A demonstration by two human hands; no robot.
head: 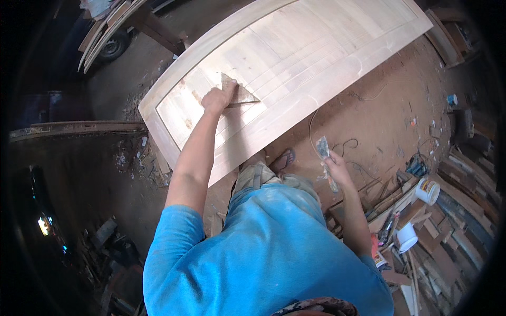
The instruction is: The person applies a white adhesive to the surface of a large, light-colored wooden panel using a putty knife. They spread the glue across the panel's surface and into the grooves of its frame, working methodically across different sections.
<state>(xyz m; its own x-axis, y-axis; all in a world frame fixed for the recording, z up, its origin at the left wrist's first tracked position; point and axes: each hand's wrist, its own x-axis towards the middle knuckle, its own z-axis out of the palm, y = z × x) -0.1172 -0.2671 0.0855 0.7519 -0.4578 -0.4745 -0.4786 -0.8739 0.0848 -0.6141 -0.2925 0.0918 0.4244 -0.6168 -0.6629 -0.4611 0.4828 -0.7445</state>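
Note:
A pale wooden door panel (296, 59) with grooves and a raised frame lies flat in front of me. My left hand (218, 97) is over its left part, gripping a triangular piece of wood (242, 94) by its left side; the piece rests on or just above the panel. Brownish patches mark the surface near that hand. Off the panel's near edge, over the floor, my right hand (336, 165) holds a putty knife (322, 147) with a smeared blade pointing away from me. The knife's handle, crusted with residue, shows below the fingers.
Wood offcuts (446, 237) are piled at the right, with a white bucket (427, 191) and a white tub (406, 237) among them. A thin cord (312, 122) runs over the dirt floor by my feet. Stacked boards (106, 31) stand at the upper left, near a wheel (114, 46).

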